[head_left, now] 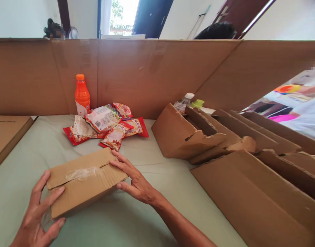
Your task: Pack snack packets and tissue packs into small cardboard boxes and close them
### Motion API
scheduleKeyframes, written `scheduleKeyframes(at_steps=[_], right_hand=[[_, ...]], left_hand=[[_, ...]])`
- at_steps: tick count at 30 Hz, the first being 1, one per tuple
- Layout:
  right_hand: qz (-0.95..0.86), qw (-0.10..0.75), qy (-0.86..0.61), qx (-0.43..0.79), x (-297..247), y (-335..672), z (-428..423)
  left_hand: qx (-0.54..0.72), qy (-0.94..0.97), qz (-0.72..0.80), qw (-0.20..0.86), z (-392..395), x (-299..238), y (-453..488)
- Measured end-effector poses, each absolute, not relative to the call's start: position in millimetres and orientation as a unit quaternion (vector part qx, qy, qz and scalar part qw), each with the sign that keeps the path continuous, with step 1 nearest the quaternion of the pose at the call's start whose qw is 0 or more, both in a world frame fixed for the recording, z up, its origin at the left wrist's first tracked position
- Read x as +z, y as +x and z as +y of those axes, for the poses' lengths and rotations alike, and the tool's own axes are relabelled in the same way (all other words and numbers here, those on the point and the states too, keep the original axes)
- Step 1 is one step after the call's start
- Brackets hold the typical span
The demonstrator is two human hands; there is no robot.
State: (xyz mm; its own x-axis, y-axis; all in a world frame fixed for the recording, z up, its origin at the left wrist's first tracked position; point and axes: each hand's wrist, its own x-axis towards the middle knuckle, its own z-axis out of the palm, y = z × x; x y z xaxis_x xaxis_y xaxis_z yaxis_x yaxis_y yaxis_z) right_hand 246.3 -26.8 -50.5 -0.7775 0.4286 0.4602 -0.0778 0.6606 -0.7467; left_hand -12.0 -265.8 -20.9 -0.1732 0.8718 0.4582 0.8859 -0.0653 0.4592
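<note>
A small brown cardboard box point(95, 192), its top flaps joined with clear tape point(82, 173), is tilted between my two hands. My left hand point(38, 212) grips its left end, with fingers on the top edge and the thumb below. At the right end, my right hand point(134, 178) has fingers over the far corner and the thumb at the near corner. Just beyond the box lies a pile of red and white snack packets point(103, 120). Behind them an orange bottle point(82, 96) stands upright. The underside of the box is hidden.
Several open cardboard boxes point(183, 133) stand to the right, with a clear bottle point(184, 102) and a green-capped item point(198, 103) behind. A tall cardboard wall point(147, 75) closes the far side. A flat carton point(8, 133) lies left on the pale green cloth point(167, 192). People are partly visible beyond.
</note>
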Motion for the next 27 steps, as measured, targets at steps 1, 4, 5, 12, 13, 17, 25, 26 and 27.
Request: scheduleKeyframes(at_steps=[1,4,5,12,13,17,25,26,27], right_hand=[[-0.856,0.314,-0.112,0.396,-51,248,-29],[-0.860,0.304,-0.155,0.378,-56,255,-34],[-0.864,0.297,-0.169,0.370,-58,258,-35],[-0.896,0.248,-0.145,0.338,-67,247,-33],[-0.897,0.237,-0.131,0.349,-64,232,-34],[-0.883,0.193,-0.053,0.425,-48,133,-42],[-0.809,0.213,-0.059,0.546,-60,17,-45],[-0.810,0.210,-0.054,0.545,-61,14,-42],[-0.813,0.206,-0.049,0.542,-60,10,-37]], left_hand=[[-0.343,-0.642,-0.686,-0.002,-265,-21,-14],[-0.332,-0.667,-0.667,-0.004,-261,-24,-21],[-0.329,-0.680,-0.655,-0.003,-259,-25,-22],[-0.363,-0.674,-0.642,0.043,-284,-29,-29],[-0.363,-0.650,-0.665,0.052,-295,-30,-32],[-0.326,-0.566,-0.748,0.121,-341,-29,-61],[-0.289,-0.498,-0.787,0.221,-342,-30,-89],[-0.284,-0.504,-0.784,0.224,-339,-30,-92],[-0.282,-0.508,-0.780,0.231,-336,-28,-97]])
